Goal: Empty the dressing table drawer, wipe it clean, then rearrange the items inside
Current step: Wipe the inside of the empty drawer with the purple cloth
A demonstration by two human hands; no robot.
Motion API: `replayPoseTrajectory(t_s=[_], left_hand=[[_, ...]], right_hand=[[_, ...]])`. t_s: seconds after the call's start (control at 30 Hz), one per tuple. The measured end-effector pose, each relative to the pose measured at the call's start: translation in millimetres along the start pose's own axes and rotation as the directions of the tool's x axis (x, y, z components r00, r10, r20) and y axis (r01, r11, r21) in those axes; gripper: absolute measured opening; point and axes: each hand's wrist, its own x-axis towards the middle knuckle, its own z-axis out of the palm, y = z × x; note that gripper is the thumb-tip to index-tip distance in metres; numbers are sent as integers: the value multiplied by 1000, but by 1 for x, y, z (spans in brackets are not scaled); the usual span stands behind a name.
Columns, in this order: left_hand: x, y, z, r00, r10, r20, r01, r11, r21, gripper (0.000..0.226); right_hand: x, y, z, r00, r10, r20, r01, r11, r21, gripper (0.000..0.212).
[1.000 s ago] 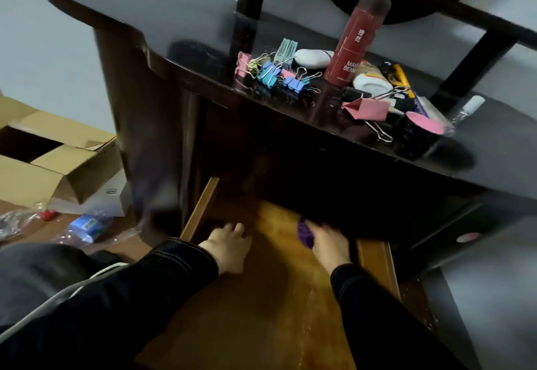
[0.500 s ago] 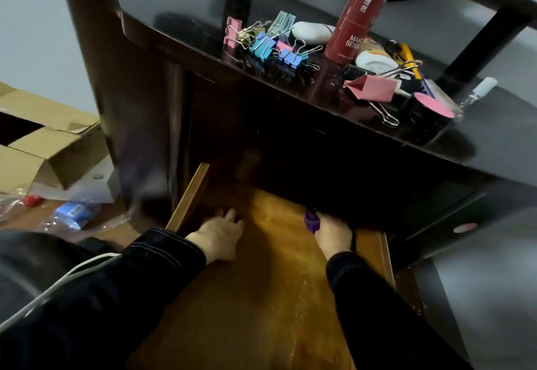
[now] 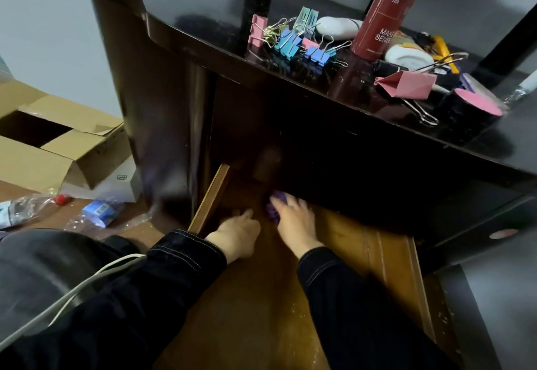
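The wooden drawer (image 3: 392, 276) is pulled out below the dark dressing table (image 3: 203, 14), and its floor is bare. My right hand (image 3: 295, 220) presses a purple cloth (image 3: 274, 205) against the drawer floor near the back left. My left hand (image 3: 236, 234) rests flat on the drawer floor right beside it, by the left wall, holding nothing. On the tabletop lie several coloured binder clips (image 3: 293, 41), a red spray bottle (image 3: 386, 9), a large pink clip (image 3: 406, 84), a white oval case (image 3: 338, 27) and a black jar with a pink lid (image 3: 470, 108).
An open cardboard box (image 3: 49, 142) sits on the floor at left, with a white box (image 3: 116, 183), a crushed plastic bottle (image 3: 32, 206) and a blue packet (image 3: 98, 211) beside it. A white cable (image 3: 72, 291) crosses my lap.
My right hand has slid the purple cloth leftward across the drawer floor, close to my left hand. The view has tilted down and nearer to the table.
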Motion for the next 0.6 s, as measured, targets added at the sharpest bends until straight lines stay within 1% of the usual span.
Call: replayPoseTrajectory(t_s=[0.03,0.1,0.13,0.17,0.2,0.23,0.27,0.3,0.33,0.37,0.4,0.47,0.53,0.57,0.6], left_hand=[[0,-1,1,1000,-2,-9,2,1000,-7,47],[1,-4,1,1000,2,-26,-2,1000,-1,48],[1,-5,2,999,4,-32,-4,1000,5,49],[1,-6,1,999,6,-35,-6,1000,13,49],[1,-6,0,999,8,-38,-7,1000,21,50],[0,-6,0,999,10,-37,-8,1000,30,49],[0,-6,-1,999,12,-34,-10,999,40,48],[-1,-6,0,1000,14,-28,-12,999,53,47],[-1,-6,0,1000,16,-20,-15,998,67,47],[-1,-6,1,1000,21,-13,-20,996,82,47],[0,-6,1,1000,29,-8,-28,995,97,47],[2,-5,1,999,38,-2,-38,992,116,48],[3,-3,1,999,45,1,-45,992,119,48],[3,-2,2,999,45,4,-45,992,119,48],[3,-2,2,999,44,7,-44,992,121,48]], right_hand=[[-13,-3,5,995,-103,5,103,995,-2,68],[-43,12,15,953,-301,0,301,953,-40,71],[-52,27,16,932,-362,6,362,930,-56,70],[-56,43,13,926,-376,15,376,922,-87,72],[-56,59,9,946,-324,31,325,936,-136,77],[-53,72,0,974,-220,54,226,960,-167,79],[-49,82,-8,994,-78,82,92,978,-186,76],[-46,87,-19,992,55,117,-27,973,-228,70],[-49,87,-27,983,130,126,-95,962,-257,66],[-58,82,-32,976,165,143,-122,955,-269,65],[-74,74,-33,973,158,168,-109,957,-269,67],[-122,57,-25,960,80,268,-14,971,-238,74],[-173,46,-20,917,-40,397,104,985,-140,76],[-188,44,-22,882,-79,465,147,983,-110,76],[-193,46,-23,853,-124,506,210,971,-116,76]])
